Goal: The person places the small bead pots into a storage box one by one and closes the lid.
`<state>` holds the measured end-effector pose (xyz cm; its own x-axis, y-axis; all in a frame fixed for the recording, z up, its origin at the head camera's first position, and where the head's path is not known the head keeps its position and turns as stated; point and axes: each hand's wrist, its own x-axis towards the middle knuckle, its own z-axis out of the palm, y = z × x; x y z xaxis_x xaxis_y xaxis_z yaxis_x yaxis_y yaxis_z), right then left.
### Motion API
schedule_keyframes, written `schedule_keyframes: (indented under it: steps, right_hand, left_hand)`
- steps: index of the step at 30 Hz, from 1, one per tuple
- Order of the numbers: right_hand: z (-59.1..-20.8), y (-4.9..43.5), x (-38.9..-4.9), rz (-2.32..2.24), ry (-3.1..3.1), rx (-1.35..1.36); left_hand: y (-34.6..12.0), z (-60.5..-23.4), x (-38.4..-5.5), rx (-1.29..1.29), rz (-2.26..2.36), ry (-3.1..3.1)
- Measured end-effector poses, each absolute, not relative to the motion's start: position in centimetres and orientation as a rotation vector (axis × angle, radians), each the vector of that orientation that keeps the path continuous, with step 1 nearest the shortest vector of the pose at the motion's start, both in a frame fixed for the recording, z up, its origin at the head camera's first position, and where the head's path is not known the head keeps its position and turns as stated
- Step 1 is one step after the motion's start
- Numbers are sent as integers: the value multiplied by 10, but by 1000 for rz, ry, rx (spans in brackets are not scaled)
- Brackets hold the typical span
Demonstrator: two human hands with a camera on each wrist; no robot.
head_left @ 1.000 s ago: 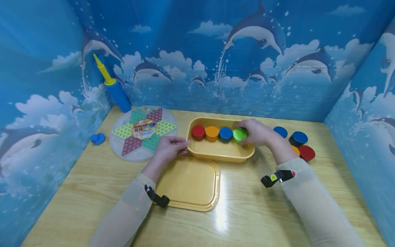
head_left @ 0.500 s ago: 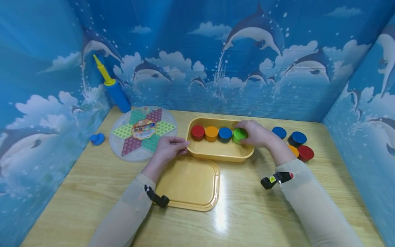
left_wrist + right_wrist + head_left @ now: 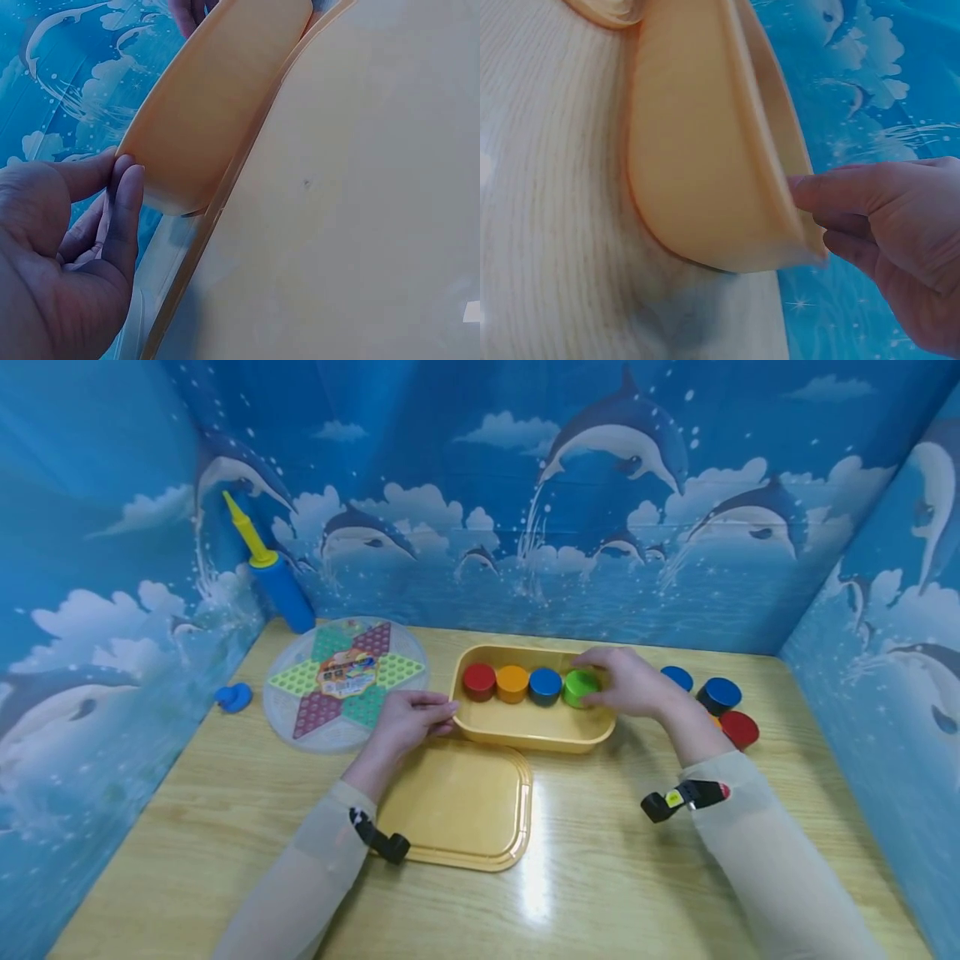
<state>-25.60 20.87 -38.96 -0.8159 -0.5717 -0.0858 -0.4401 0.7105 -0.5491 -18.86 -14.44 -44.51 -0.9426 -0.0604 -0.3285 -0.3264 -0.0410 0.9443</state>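
Note:
A yellow plastic box [image 3: 525, 727] stands at the back middle of the table, holding a row of short cylinders: red [image 3: 479, 682], orange [image 3: 512, 683], blue [image 3: 545, 686] and green [image 3: 581, 688]. My left hand [image 3: 408, 721] pinches the rim at the box's left end, thumb against fingers, as the left wrist view shows. At the other end my right hand [image 3: 633, 683] reaches over the rim, its fingers and thumb loosely spread beside the green cylinder. In the right wrist view the box wall [image 3: 690, 150] hides the cylinders, and those fingertips dip behind the rim.
A matching yellow lid [image 3: 457, 806] lies in front of the box. Right of it sit more cylinders, including blue [image 3: 720, 695] and red [image 3: 739, 729]. A star-patterned round game board [image 3: 347, 681], a blue-and-yellow pump [image 3: 279, 585] and a small blue object [image 3: 233, 697] lie left.
My right hand has shifted slightly right, away from the green cylinder, which stays at the end of the row. The left hand keeps its place at the box rim.

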Motion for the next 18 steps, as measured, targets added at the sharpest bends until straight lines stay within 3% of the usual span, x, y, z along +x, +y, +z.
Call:
schedule_keyframes:
  steps: [18]
  right_hand:
    - [-368, 268, -204, -1013, 2785, -613]
  left_hand:
    - [-143, -446, -189, -439, 2078, 2055]
